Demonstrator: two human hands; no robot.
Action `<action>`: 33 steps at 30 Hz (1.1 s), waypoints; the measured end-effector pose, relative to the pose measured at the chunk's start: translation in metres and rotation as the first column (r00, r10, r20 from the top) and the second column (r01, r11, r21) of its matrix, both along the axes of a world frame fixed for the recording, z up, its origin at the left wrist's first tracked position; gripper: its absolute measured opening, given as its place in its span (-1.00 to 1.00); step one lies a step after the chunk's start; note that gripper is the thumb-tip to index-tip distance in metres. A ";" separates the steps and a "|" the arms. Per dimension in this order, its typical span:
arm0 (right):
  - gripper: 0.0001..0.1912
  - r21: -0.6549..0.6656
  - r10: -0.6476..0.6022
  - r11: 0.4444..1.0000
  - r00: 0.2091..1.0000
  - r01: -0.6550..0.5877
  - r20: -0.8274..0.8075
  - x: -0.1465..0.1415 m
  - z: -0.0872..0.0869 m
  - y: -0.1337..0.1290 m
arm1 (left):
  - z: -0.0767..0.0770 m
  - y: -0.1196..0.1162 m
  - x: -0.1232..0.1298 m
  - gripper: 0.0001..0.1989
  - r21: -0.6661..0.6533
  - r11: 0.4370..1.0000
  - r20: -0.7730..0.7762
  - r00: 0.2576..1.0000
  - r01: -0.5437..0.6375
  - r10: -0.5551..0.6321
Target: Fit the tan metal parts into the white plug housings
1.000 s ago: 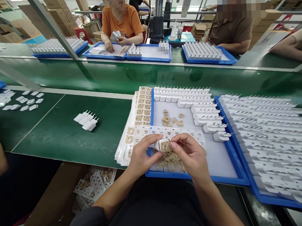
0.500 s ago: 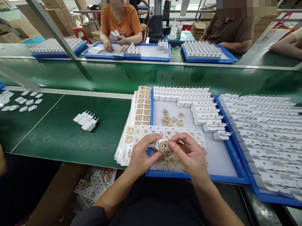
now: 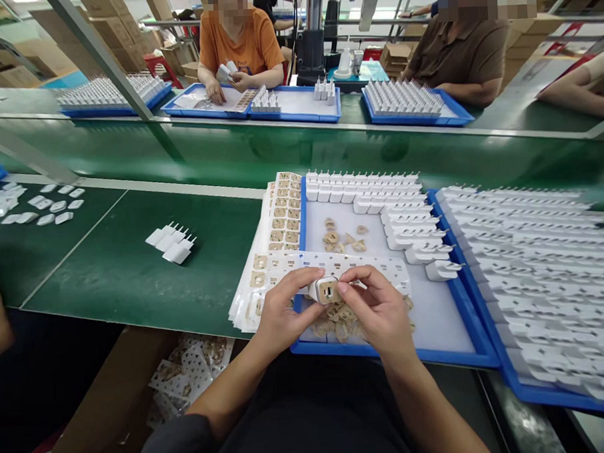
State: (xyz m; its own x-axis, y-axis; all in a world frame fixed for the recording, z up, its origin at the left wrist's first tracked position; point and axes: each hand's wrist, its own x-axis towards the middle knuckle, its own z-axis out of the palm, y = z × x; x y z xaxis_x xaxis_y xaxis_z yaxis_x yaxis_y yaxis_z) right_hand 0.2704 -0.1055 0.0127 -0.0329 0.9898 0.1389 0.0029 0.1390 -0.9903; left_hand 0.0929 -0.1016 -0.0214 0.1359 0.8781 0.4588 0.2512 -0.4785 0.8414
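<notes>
My left hand (image 3: 289, 310) grips a white plug charger (image 3: 314, 290) between thumb and fingers, its port end turned toward me. A tan sticker (image 3: 327, 291) with a slot cutout covers that end. My right hand (image 3: 380, 310) is closed, thumb and forefinger pinching at the sticker's right edge. Beneath both hands lies a perforated sticker sheet (image 3: 388, 268), across a blue-rimmed tray (image 3: 458, 361). Loose tan pieces (image 3: 343, 321) are heaped below my fingers, with a smaller group (image 3: 331, 238) farther back. Rows of white chargers (image 3: 415, 228) line the tray's back and right side.
A stack of sticker sheets (image 3: 250, 302) overlaps the tray's left side. Another tray of chargers (image 3: 550, 296) stands at right. Several chargers (image 3: 172, 243) and white pieces (image 3: 55, 205) lie on the green bench (image 3: 108, 268). Across the divider, a person in orange (image 3: 244, 49) handles chargers.
Both hands stay on the charger in nearly the same place. The view has shifted very slightly; nothing else visibly differs on the bench.
</notes>
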 end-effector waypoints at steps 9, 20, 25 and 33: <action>-0.92 -0.005 -0.051 0.999 0.999 0.051 -0.011 -0.007 0.002 0.001 | -0.002 0.000 0.001 -0.49 0.007 1.000 -0.002 1.000 -0.003 0.003; -0.95 0.051 -0.085 0.995 0.994 0.082 0.061 -0.011 0.003 0.000 | -0.004 0.000 -0.001 -0.50 0.000 1.000 -0.005 1.000 -0.001 0.001; -0.95 0.087 -0.111 0.991 0.986 0.101 0.123 -0.012 0.004 0.001 | -0.003 0.001 -0.002 -0.54 0.018 1.000 -0.022 1.000 -0.011 0.012; -0.90 0.385 -0.290 0.915 0.858 0.120 0.423 -0.015 0.004 0.003 | -0.005 0.001 0.002 -0.58 0.034 0.999 0.015 0.999 -0.032 0.032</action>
